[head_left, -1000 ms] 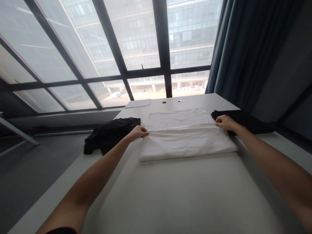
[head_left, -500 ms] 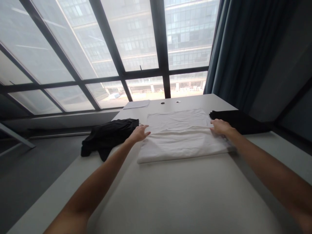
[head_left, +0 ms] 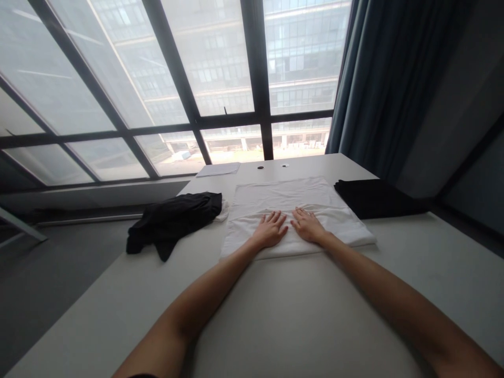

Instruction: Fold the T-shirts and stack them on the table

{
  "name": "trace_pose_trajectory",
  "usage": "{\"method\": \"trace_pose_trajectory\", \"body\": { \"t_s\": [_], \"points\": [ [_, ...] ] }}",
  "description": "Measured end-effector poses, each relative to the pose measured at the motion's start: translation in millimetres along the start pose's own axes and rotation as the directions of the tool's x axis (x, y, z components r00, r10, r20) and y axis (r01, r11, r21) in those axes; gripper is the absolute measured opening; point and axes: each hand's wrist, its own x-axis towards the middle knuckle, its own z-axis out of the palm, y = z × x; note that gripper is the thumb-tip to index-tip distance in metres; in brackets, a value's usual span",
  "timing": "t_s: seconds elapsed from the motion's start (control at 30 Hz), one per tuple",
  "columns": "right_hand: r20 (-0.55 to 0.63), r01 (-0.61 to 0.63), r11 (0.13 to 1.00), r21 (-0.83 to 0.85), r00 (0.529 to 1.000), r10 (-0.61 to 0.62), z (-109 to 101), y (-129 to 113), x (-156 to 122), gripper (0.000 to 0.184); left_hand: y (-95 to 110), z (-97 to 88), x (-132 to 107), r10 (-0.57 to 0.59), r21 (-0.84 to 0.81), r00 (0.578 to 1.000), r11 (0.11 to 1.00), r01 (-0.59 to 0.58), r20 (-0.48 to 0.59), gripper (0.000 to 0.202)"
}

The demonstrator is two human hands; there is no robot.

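A white cloth (head_left: 338,215), folded once with its near half doubled over, lies flat on a long white table (head_left: 275,315). My left hand (head_left: 270,230) rests palm down on the middle of the folded part, fingers stretched out. My right hand (head_left: 307,225) lies flat beside it, fingers spread, almost touching the left. Neither hand holds anything.
A crumpled black garment (head_left: 173,218) hangs over the table's left edge. A folded black garment (head_left: 374,198) lies right of the white cloth. A sheet of paper (head_left: 218,169) and two cable holes (head_left: 271,166) are at the far end. Window ahead, dark curtain (head_left: 386,84) on the right.
Both hands let go of the cloth's side edges and moved inward to its middle, where they now lie flat. The folded layer stays down.
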Motion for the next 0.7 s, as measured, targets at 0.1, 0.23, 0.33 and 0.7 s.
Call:
{"method": "trace_pose_trajectory", "body": {
  "t_s": [0.1,0.23,0.33,0.7],
  "points": [
    [-0.066,-0.064,0.997,-0.052,0.996,0.061,-10,17,-1,0.058,-2,0.6,0,-0.008,0.030,1.000,1.000,0.008,0.002,0.064],
    [0.018,-0.161,0.984,-0.070,0.987,0.163,-20,48,-7,0.060,-3,2.0,3,-0.009,0.050,1.000,0.999,0.008,0.004,0.064],
    [0.040,-0.160,0.986,-0.052,0.986,0.162,-23,67,-13,0.061,-4,2.5,3,-0.010,0.050,1.000,0.999,0.010,0.008,0.064],
    [-0.126,-0.231,0.962,-0.147,0.969,0.214,-25,105,-31,0.059,-5,0.9,2,-0.016,0.052,1.000,0.999,0.016,0.010,0.063]
  ]
}}
